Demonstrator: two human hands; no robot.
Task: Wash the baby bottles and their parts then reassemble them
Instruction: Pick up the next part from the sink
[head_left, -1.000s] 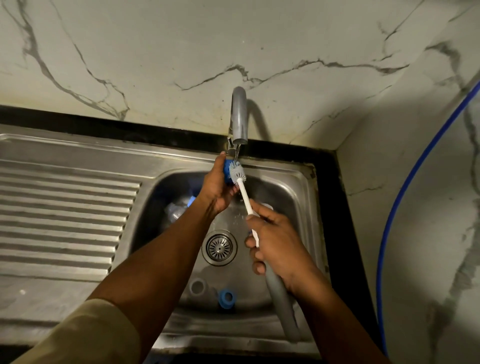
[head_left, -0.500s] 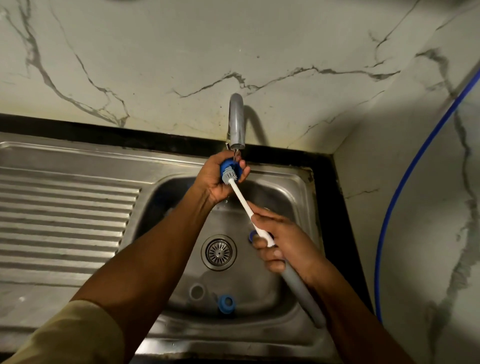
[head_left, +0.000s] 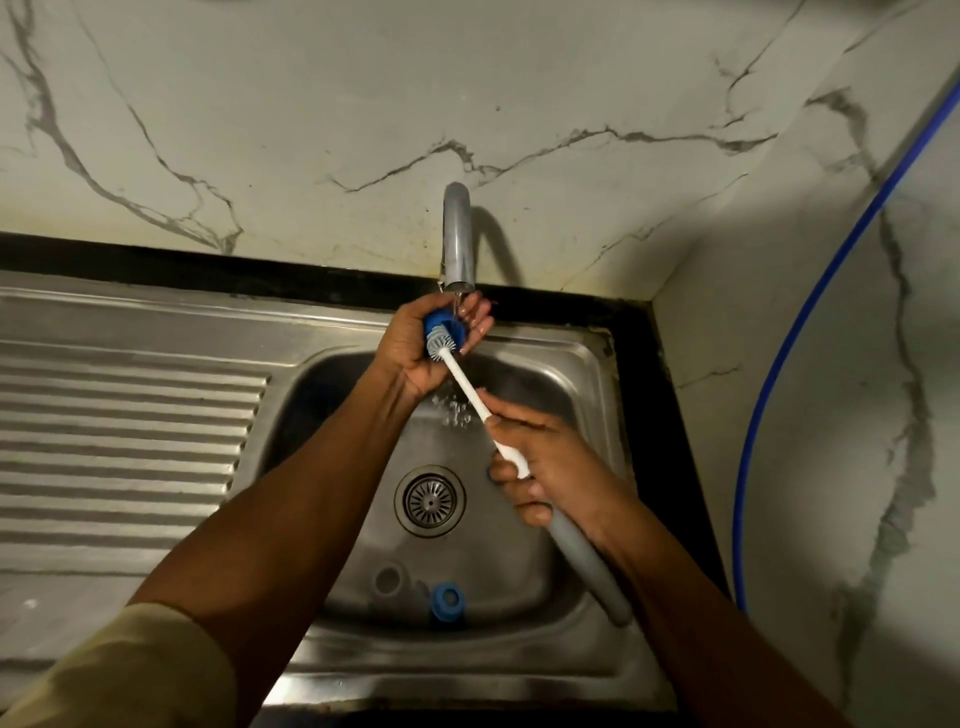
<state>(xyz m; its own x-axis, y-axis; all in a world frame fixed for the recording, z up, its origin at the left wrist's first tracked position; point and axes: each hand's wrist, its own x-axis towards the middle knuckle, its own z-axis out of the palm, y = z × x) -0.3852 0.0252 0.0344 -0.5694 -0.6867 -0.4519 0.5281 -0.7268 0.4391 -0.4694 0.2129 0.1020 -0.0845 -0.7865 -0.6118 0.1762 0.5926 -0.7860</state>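
The left hand (head_left: 415, 358) curls its fingers round a blue bottle ring (head_left: 432, 323) just under the tap (head_left: 457, 244), in the running water. Below the tap, the right hand (head_left: 550, 467) grips the brush (head_left: 467, 387) by its handle, bristles inside the ring. Another blue ring (head_left: 447, 600) and a clear part (head_left: 388, 578), hard to make out, lie in the steel sink (head_left: 519, 660) well below the tap. A blue hose (head_left: 740, 519) runs down the marble wall (head_left: 311, 104) right of the tap.

Under the faucet (head_left: 458, 239), the left hand (head_left: 410, 358) gripping a blue collar (head_left: 434, 323) and the right hand (head_left: 556, 467) holding a brush (head_left: 467, 387) block the sink basin's (head_left: 587, 353) far half. A blue ring (head_left: 447, 601) and grey cap (head_left: 388, 578) sit at its near edge; the draining board (head_left: 119, 441) lies open.
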